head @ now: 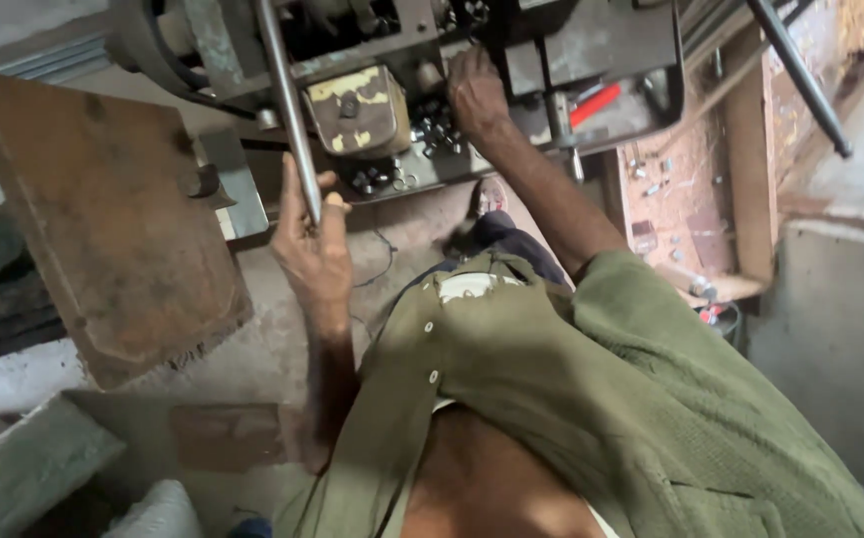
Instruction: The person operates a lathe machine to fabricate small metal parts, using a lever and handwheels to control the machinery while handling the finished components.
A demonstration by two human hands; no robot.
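Machine work is viewed from above, the person wearing an open olive-green shirt (651,399). The left hand (312,244) is closed around the lower end of a long, smooth steel lever rod (287,110), thumb and fingers wrapped about it; the grip sits low on the rod, probably because that end gives the most leverage. The rod runs up and slightly left into the machine head (591,50), a dark, greasy metal body. The right hand (477,95) reaches forward onto the machine bed (422,164), fingers curled down among small dark metal parts (432,130); whether it grips one cannot be told. Between the two hands sits a boxy housing (357,110) with chipped yellow paint over bare metal. A red-handled tool (593,103) lies just right of the right hand. A rusty, flat steel plate (103,219) with rough edges projects at left. Loose bolts are scattered in a wooden tray (671,189) at right. The concrete floor (272,329) below is dusty.
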